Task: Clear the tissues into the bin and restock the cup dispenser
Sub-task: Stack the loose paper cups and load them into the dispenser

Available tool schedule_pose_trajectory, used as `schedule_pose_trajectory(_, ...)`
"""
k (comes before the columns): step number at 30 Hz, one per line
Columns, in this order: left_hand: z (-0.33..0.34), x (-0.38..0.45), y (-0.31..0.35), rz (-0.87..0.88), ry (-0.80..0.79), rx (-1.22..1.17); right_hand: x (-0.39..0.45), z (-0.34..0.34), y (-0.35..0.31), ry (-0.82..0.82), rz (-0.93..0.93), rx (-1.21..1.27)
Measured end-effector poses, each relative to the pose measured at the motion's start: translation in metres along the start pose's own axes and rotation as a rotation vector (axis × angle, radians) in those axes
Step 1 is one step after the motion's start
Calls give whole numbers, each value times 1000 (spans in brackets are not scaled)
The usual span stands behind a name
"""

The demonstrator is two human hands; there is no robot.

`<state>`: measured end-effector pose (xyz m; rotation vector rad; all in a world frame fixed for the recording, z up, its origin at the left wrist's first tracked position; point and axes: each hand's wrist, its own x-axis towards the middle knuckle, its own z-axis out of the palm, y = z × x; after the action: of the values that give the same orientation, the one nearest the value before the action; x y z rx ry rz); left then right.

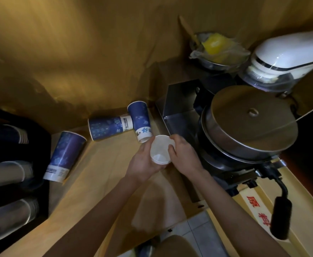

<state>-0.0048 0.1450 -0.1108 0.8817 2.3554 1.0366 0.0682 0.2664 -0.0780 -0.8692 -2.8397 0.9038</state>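
Note:
A small nested stack of clear plastic cups (pixel 159 151) is held between both hands above the tan counter (pixel 103 182). My left hand (pixel 144 162) cups the stack from below and the left. My right hand (pixel 184 156) grips its rim from the right. Three blue paper cups lie on their sides by the wall: one at the left (pixel 64 156), one in the middle (pixel 109 127), one nearest the hands (pixel 141 123). At the far left a dark cup dispenser (pixel 9 175) shows stacks of cup rims in its slots. No tissues or bin are visible.
A round steel sealing machine (pixel 248 123) with a black lever handle (pixel 280 217) stands right of the hands. Behind it sit a bowl with a yellow item in plastic (pixel 217 47) and a white appliance (pixel 285 54). A gold wall backs the counter.

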Motion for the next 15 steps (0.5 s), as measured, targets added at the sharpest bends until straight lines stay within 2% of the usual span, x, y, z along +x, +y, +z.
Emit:
schedule_pose_trajectory(5,-7,2,-2,27,-71,29,10,0,-7,40,0,-180)
schedule_pose_trajectory(9,-24,0,0,64,-113,103,20,-1,-21,153,-113,-292)
schedule_pose_trajectory(11,-39,-2,-1,65,-126,210,30,-2,-34,142,-147,-300)
schedule_pose_trajectory(13,-58,-2,-7,44,-117,315,42,0,-49,117,-185,-330)
schedule_pose_trajectory(15,-81,-2,-18,6,-40,372,56,5,-69,100,-244,-351)
